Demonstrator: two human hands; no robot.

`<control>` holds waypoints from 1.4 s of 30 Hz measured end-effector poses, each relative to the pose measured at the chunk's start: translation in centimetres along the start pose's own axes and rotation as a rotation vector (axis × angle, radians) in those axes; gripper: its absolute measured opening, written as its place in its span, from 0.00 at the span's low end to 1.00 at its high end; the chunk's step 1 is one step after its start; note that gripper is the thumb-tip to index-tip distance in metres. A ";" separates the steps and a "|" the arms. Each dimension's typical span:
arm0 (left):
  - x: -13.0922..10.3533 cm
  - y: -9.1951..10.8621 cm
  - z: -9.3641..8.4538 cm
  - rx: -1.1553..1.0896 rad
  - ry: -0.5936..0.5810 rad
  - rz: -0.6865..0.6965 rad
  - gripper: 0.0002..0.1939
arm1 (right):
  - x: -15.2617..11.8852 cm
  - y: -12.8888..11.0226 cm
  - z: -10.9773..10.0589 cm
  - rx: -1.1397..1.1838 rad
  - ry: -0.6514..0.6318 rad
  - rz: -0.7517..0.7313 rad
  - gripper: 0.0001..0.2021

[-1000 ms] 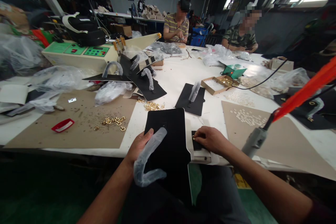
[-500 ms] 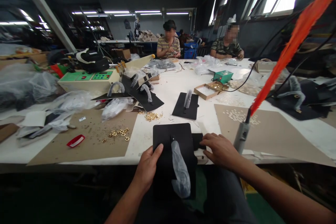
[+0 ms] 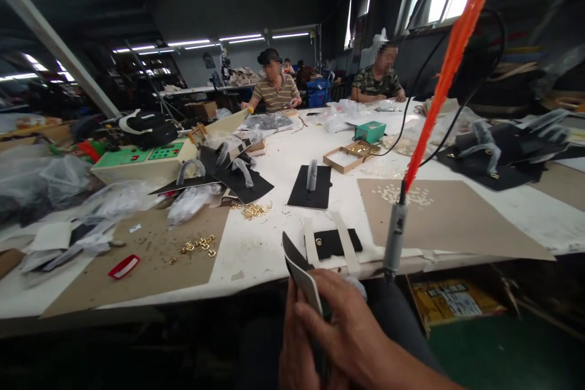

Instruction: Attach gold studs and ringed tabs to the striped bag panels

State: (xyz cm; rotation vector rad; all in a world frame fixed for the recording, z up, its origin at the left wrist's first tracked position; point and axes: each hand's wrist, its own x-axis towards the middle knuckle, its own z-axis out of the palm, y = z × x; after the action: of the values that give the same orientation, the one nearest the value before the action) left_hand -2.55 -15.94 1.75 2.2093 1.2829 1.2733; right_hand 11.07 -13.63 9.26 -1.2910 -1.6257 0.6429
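A black bag panel (image 3: pixel 299 268) with a pale backing is tipped up on edge over my lap, at the table's front edge. My right hand (image 3: pixel 350 317) grips it from the right, thumb and fingers on both sides. My left hand (image 3: pixel 295 341) holds its left side, partly hidden behind the right hand. The panel's plastic-wrapped handle is mostly hidden. Just beyond, a small black piece (image 3: pixel 336 244) with a gold ring lies on the table, with pale strips at its sides. Another black panel (image 3: pixel 311 186) with a wrapped handle lies further back.
A grey powered screwdriver (image 3: pixel 395 237) hangs from an orange cord (image 3: pixel 450 73) at my right. Gold fittings (image 3: pixel 198 245) and a red tray (image 3: pixel 124 266) lie left on brown board. White pieces (image 3: pixel 404 195) lie right. Two people (image 3: pixel 276 88) sit across the table.
The panel was facing up and is now turned on edge. My right hand has left the small black piece and taken hold of the panel. The view has shifted right.
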 end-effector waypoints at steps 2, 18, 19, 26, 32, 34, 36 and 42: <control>-1.4 -0.3 -0.1 -0.019 -0.035 0.032 0.37 | -0.3 0.6 -1.2 0.135 -0.032 0.052 0.19; 8.4 -0.1 -1.2 -0.846 -0.337 -0.879 0.23 | 1.2 5.4 -4.4 0.625 -0.068 0.600 0.28; 8.0 0.0 -0.6 -0.933 -0.331 -0.936 0.24 | 1.0 5.7 -4.3 0.630 -0.078 0.631 0.28; 5.8 -1.7 1.1 -0.891 -0.420 -1.002 0.24 | 0.5 7.6 -4.3 0.305 -0.136 0.628 0.22; 14.1 -5.5 2.4 -0.457 -0.438 -0.600 0.16 | 6.2 10.3 -3.6 -0.105 -0.045 0.580 0.16; 16.0 -6.4 3.0 -0.378 -0.425 -0.535 0.14 | 7.2 10.8 -3.3 -0.293 -0.088 0.542 0.16; 16.9 -6.9 3.6 -0.321 -0.418 -0.502 0.10 | 7.6 11.1 -3.0 -0.511 -0.095 0.478 0.17; 17.4 -7.5 5.3 -0.226 -0.343 -0.475 0.02 | 8.1 12.1 -2.4 -0.619 -0.070 0.433 0.15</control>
State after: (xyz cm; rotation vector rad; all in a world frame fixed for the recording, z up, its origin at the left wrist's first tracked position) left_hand 1.30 3.20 3.70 1.7288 1.3384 0.7761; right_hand 18.61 -2.62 2.96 -2.1294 -1.6784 0.4473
